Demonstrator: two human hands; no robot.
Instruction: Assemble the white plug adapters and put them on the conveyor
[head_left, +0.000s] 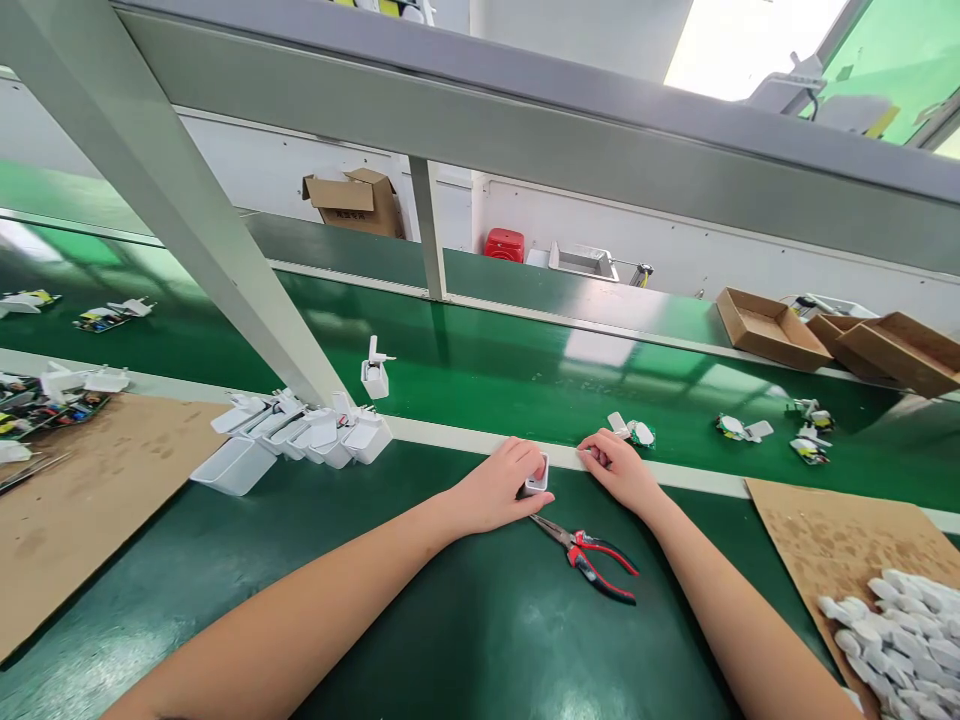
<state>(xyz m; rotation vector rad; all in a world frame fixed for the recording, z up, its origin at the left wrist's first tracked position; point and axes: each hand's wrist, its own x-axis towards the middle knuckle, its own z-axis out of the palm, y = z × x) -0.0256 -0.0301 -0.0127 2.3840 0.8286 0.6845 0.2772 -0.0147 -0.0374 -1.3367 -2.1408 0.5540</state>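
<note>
My left hand is shut on a small white plastic housing, which stands at its fingertips on the green bench mat. My right hand rests just to the right of that housing, a small gap apart, with nothing visible in its fingers. Below the hands lie needle-nose pliers with red and black handles, touching neither hand. Beyond my right hand, on the green conveyor belt, a white part with a small circuit board lies close to my fingertips.
A row of white housings stands at left, with a heap of white parts on a cardboard sheet at right. Circuit boards lie on the belt. A white steel frame crosses overhead, and cardboard trays sit beyond.
</note>
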